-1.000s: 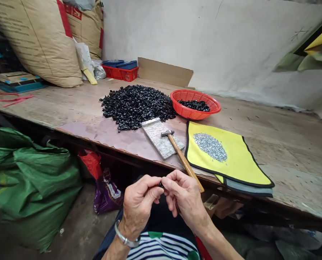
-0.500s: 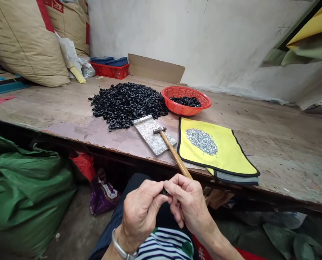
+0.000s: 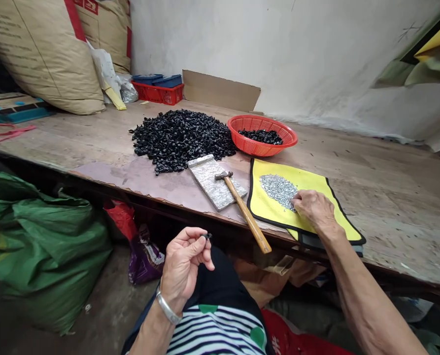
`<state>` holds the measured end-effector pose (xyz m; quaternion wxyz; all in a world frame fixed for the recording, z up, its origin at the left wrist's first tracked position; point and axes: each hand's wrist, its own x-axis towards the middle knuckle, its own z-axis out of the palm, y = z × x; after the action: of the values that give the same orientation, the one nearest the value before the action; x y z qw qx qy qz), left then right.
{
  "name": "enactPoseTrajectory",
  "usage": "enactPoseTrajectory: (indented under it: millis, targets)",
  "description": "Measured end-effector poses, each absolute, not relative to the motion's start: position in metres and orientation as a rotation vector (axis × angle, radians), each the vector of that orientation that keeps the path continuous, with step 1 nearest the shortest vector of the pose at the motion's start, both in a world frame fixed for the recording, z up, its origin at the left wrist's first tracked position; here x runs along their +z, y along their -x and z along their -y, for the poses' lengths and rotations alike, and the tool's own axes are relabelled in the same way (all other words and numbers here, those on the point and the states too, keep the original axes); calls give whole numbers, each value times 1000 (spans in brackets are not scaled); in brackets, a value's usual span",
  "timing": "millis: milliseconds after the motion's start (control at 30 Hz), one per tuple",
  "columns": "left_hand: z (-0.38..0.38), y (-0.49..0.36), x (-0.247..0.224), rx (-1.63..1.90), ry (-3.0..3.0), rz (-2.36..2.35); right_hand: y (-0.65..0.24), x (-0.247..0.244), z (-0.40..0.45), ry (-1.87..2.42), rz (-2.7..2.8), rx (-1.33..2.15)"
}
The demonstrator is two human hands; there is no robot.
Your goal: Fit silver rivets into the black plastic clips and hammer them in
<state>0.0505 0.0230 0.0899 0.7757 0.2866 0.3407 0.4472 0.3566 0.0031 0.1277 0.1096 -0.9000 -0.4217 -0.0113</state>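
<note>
The person's right arm reaches out across the front edge of the wooden tabletop [image 3: 353, 162], and the right hand [image 3: 313, 209] rests palm-down on a yellow cloth mat [image 3: 312, 207]. Its fingers [image 3: 300, 197] are curled and close together, their tips touching the edge of a heap of small silver metal pieces [image 3: 278, 191] lying on the mat. Whether they are pinching any of those pieces cannot be told.

The left hand [image 3: 185, 264] is raised over the person's lap, well apart from the mat and below the level of the tabletop, with a silver bracelet [image 3: 167, 309] on its wrist. Its thumb and forefinger [image 3: 193, 231] pinch a small black piece [image 3: 206, 236], which sticks out just beyond the fingertips, while the remaining fingers curl loosely.

Just left of the mat lies a hammer [image 3: 244, 212] with a wooden handle, its head resting on a speckled stone slab [image 3: 208, 181]. Behind the mat sits a red plastic basket [image 3: 262, 135] holding some black pieces, and further left, beyond the slab, is a large heap of black pieces [image 3: 183, 140].
</note>
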Motion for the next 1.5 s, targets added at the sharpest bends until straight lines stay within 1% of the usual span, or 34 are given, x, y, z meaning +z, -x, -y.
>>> enactPoseTrajectory:
  millis: [167, 267, 400, 467, 533, 567, 600, 667, 800, 900, 1100, 1200, 1500]
  targets:
    - [-23, -53, 89, 1010, -605, -755, -359, 129, -9, 2662, 1331, -32]
    - [-23, -54, 89, 1042, -608, -774, -363, 136, -9, 2621, 1295, -27]
    - [-20, -56, 92, 1039, -607, -803, -333, 148, 9, 2473, 1205, -26]
    - [-17, -58, 96, 1038, -612, -823, -297, 151, 23, 2287, 1257, 95]
    - [-13, -58, 100, 1050, -622, -838, -253, 149, 34, 1760, 1371, 463]
    - [-12, -58, 102, 1058, -628, -841, -232, 145, 37, 1589, 1418, 608]
    - [-10, -57, 103, 1065, -633, -843, -213, 141, 38, 1463, 1432, 688]
    - [-8, -55, 105, 1081, -637, -846, -183, 129, 36, 1341, 1384, 786]
    - [-7, -47, 106, 1116, -632, -855, -158, 108, 25, 1274, 1133, 903]
    - [-7, -44, 105, 1137, -660, -874, -156, 104, 20, 1251, 1055, 875]
    - [-8, -43, 103, 1155, -714, -940, -160, 107, 16, 1359, 1144, 860]
    - [-10, -43, 102, 1149, -731, -967, -162, 103, 15, 1345, 1163, 872]
    - [-11, -41, 96, 1155, -755, -983, -165, 94, 10, 1284, 1289, 756]
